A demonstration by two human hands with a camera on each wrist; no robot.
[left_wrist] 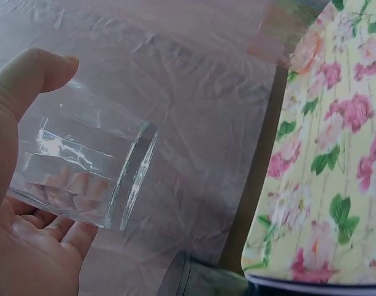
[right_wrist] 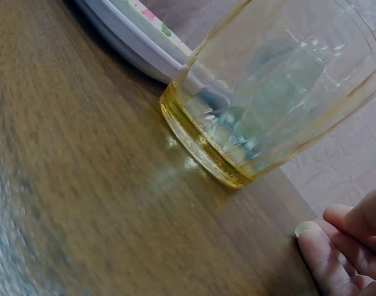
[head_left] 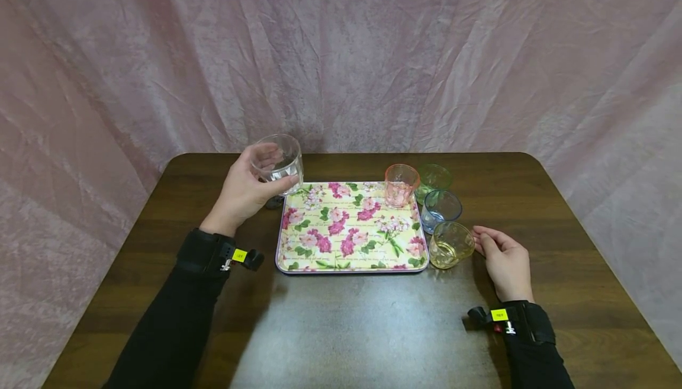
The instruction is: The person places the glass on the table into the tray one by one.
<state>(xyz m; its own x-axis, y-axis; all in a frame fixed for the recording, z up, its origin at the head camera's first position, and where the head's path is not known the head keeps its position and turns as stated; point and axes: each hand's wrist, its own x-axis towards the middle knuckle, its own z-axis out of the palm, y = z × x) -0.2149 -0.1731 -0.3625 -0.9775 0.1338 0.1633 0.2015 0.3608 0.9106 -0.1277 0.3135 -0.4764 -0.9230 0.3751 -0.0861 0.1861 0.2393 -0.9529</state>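
My left hand (head_left: pixel 242 190) holds a clear drinking glass (head_left: pixel 289 158) above the back left corner of the flowered tray (head_left: pixel 330 253). In the left wrist view the thumb lies on one side of this clear glass (left_wrist: pixel 89 157) and the fingers on the other. Below it, a dark grey glass (left_wrist: pixel 209 279) stands beside the tray, mostly hidden in the head view. My right hand (head_left: pixel 505 261) rests on the table beside a yellow glass (head_left: pixel 451 247), its fingers loosely curled. The right wrist view shows a gap between those fingers and the yellow glass (right_wrist: pixel 206 145).
A pink glass (head_left: pixel 401 185) stands on the tray's back right corner. Along the tray's right edge are a green glass (head_left: pixel 438 177) and a blue glass (head_left: pixel 442 206), close together with the yellow one. Behind the wooden table (head_left: pixel 533 199) hangs a pink curtain (head_left: pixel 341 51).
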